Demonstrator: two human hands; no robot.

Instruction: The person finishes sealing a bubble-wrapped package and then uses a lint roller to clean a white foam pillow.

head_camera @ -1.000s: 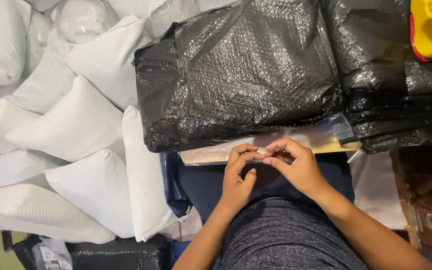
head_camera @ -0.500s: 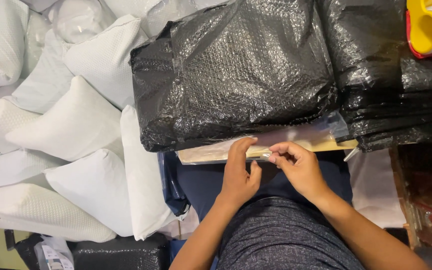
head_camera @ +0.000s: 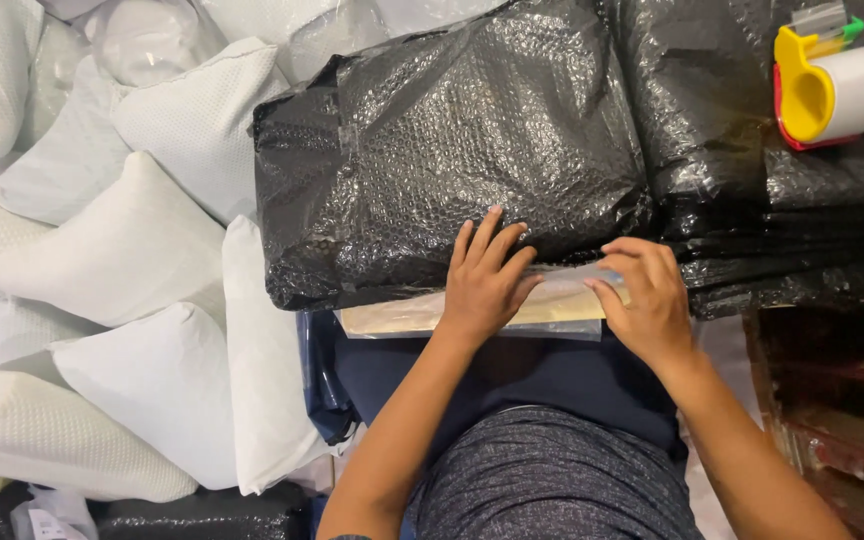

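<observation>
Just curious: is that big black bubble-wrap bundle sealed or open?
Sealed: the black bubble-wrap bundle is wrapped all round; the left hand presses flat on it.

Two hands (head_camera: 482, 280), one tape dispenser (head_camera: 832, 85) (yellow), one black bubble-wrapped bundle (head_camera: 452, 140).

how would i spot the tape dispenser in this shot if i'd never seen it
Start at the big black bubble-wrap parcel that fills the middle, then follow the stack of black wrapped bundles to the top right corner. The tape dispenser lies on top of them there. It is the only brightly coloured thing among the black wrapping: a yellow and red holder around a white roll.
</observation>
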